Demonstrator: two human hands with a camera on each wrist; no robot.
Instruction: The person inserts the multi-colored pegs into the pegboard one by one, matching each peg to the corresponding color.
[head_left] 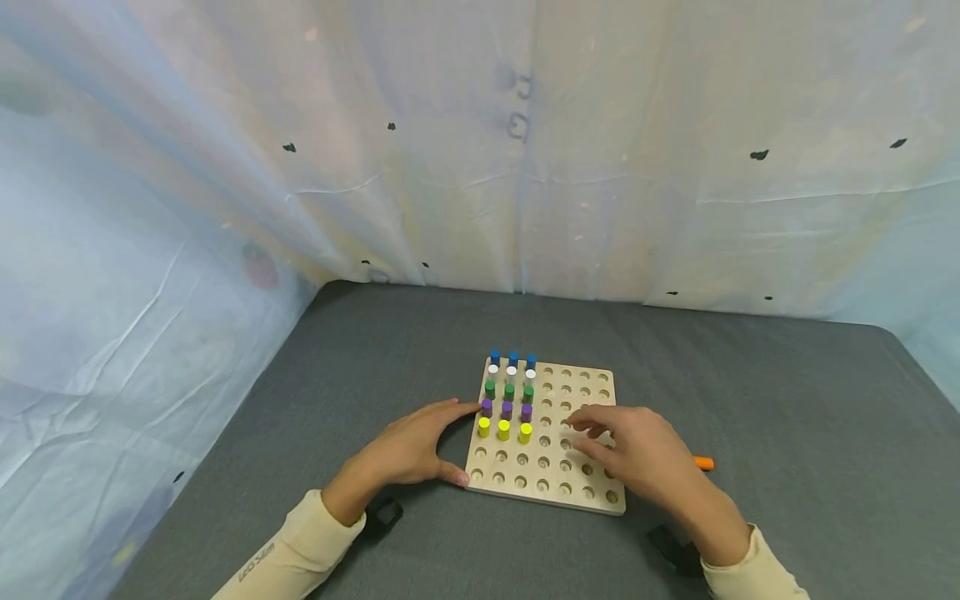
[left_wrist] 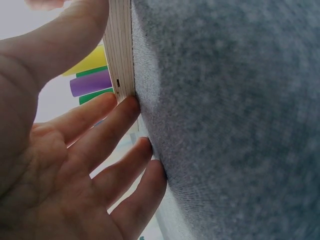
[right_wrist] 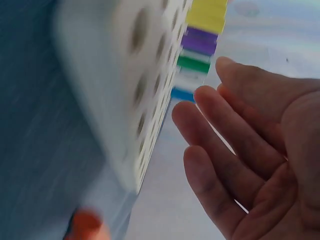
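Note:
A pale wooden pegboard (head_left: pixel 553 476) lies on the grey table, with rows of round holes. Its left columns hold upright pegs in colour rows: blue (head_left: pixel 513 358), white (head_left: pixel 512 374), green (head_left: pixel 509 391), purple (head_left: pixel 507 410) and yellow (head_left: pixel 503 431). My left hand (head_left: pixel 408 446) rests at the board's left edge, thumb at the near corner and fingertips against the side (left_wrist: pixel 120 55). Over the holes on the right side hovers my right hand (head_left: pixel 637 446), palm and loosely bent fingers holding nothing in the right wrist view (right_wrist: pixel 240 145).
An orange cylindrical object (head_left: pixel 703 462) lies on the table just right of the board, partly behind my right hand. Grey cloth (head_left: pixel 405 342) covers the table. Pale hanging sheets (head_left: pixel 585 208) close off the back and left sides.

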